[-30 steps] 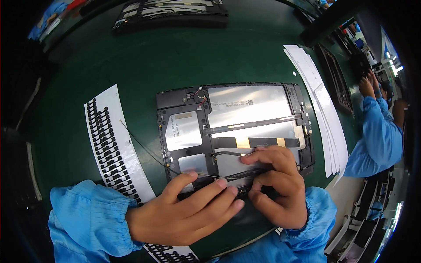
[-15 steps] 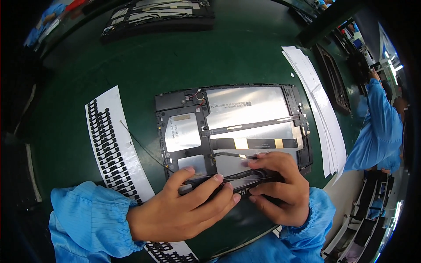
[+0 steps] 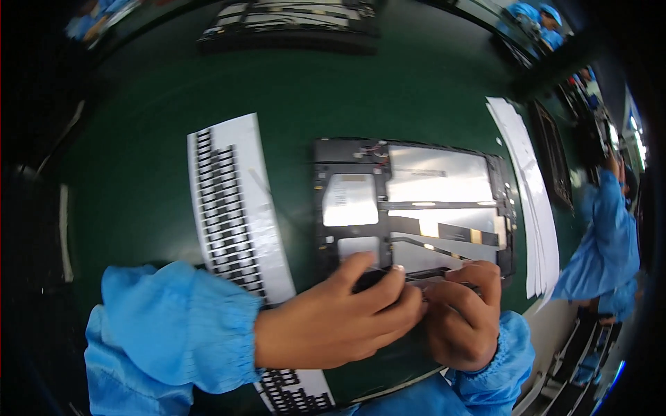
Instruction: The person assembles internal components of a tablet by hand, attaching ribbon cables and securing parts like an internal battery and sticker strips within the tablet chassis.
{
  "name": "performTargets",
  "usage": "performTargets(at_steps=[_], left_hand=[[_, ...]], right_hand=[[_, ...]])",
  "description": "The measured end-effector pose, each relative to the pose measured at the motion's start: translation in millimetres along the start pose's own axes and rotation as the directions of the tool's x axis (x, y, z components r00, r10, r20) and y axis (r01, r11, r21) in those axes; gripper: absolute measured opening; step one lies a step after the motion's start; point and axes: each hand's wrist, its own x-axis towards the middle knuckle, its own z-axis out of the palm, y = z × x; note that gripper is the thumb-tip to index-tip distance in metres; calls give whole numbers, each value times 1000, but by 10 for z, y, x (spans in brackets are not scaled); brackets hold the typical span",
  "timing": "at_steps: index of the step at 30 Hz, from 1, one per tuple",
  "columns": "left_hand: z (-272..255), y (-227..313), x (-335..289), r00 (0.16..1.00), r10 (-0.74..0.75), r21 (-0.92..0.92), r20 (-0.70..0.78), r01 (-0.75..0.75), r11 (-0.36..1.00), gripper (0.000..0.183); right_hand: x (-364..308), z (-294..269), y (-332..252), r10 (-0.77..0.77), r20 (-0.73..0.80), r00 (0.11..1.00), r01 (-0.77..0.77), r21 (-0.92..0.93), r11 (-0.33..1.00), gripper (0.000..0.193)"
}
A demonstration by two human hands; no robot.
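Note:
An opened tablet, a black frame with silver metal plates and flat ribbon cables, lies on the green table. My left hand is curled over its near left edge, thumb and fingertips on a dark rounded part there. At the near right edge, my right hand has its fingers bent and pressed together. What sits between them is hidden. The fingertips of both hands almost meet. Left of the tablet is a white sheet with rows of small black stickers, running partly under my left forearm.
A stack of white sheets lies right of the tablet, with a black frame beyond it. Another opened device rests at the far side. At the right, a person in a blue smock is close to the table.
The view has shifted, so the tablet and sheets appear further right. My right fingers have closed tighter and come nearer my left hand. The thin wire seen between my hands no longer shows.

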Motion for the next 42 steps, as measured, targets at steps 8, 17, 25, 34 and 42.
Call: performTargets(at_steps=[8,17,25,34,42], left_hand=[[-230,-97,-76,953,-192,-443,-234,72,894,42],[-507,18,-928,918,-390,-358,66,387,850,45],[-573,19,-967,924,-375,-339,79,379,861,43],[-587,-2,-859,924,-338,-304,175,378,874,43],[-468,42,289,991,103,-344,85,-68,936,41]], right_hand=[[10,-72,-315,207,-107,972,-224,-186,957,24],[195,546,-949,173,10,985,-170,246,954,11],[326,698,-1071,214,4,977,-206,290,935,15],[3,157,-606,256,-121,959,-132,609,783,12],[-615,-460,520,661,-71,747,-499,597,628,5]])
